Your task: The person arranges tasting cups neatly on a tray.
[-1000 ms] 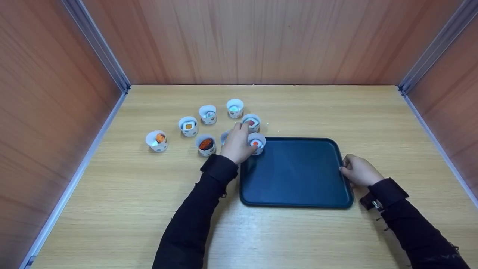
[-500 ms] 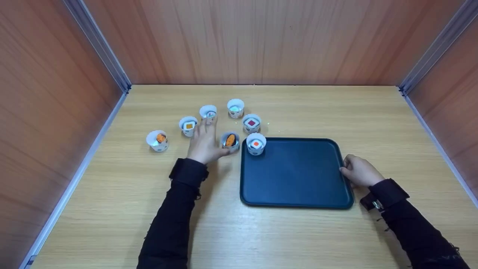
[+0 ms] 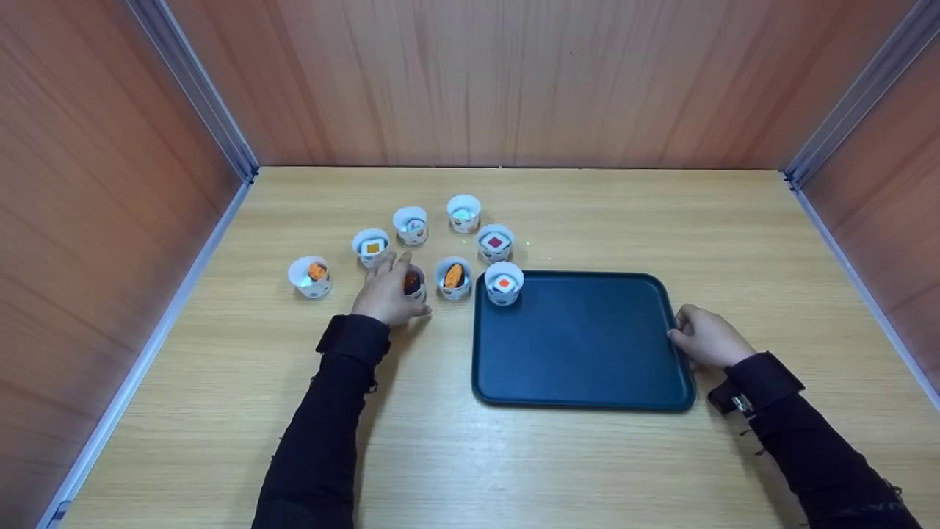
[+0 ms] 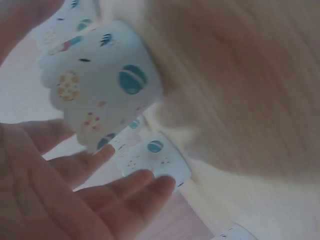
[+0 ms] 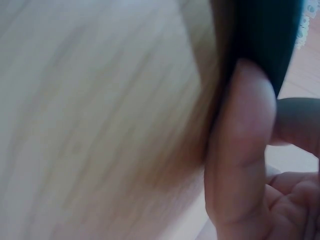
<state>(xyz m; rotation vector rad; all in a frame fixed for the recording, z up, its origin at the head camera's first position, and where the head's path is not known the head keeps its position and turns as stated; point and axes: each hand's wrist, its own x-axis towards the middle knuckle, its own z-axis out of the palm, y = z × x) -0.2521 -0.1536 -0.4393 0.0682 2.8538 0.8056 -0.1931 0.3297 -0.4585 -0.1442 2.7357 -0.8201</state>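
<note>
In the head view my left hand (image 3: pixel 383 295) is at a small patterned paper cup (image 3: pixel 416 283) with dark reddish-brown contents. The left wrist view shows that cup (image 4: pixel 102 82) between the thumb and the loosely extended fingers (image 4: pixel 125 192), its scalloped rim toward the palm. A cup with an orange piece (image 3: pixel 454 277) stands just right of it. My right hand (image 3: pixel 706 336) pinches the right rim of a dark blue-green tray (image 3: pixel 584 345); the right wrist view shows the thumb (image 5: pixel 245 135) against the tray's edge (image 5: pixel 262 40). On the tray's far left corner stands a cup with an orange-red square (image 3: pixel 504 285).
More cups are on the wooden table around the left hand: one with a yellow square (image 3: pixel 371 248), one with an orange piece (image 3: pixel 309 278), two farther back (image 3: pixel 410 225), and one with a red diamond (image 3: pixel 495 242). Wood panels (image 3: pixel 499 81) wall the table in.
My left hand has drawn back leftward from the cup at the tray's corner, which now stands free of it, to the cup with brown contents. The right hand and tray have stayed put.
</note>
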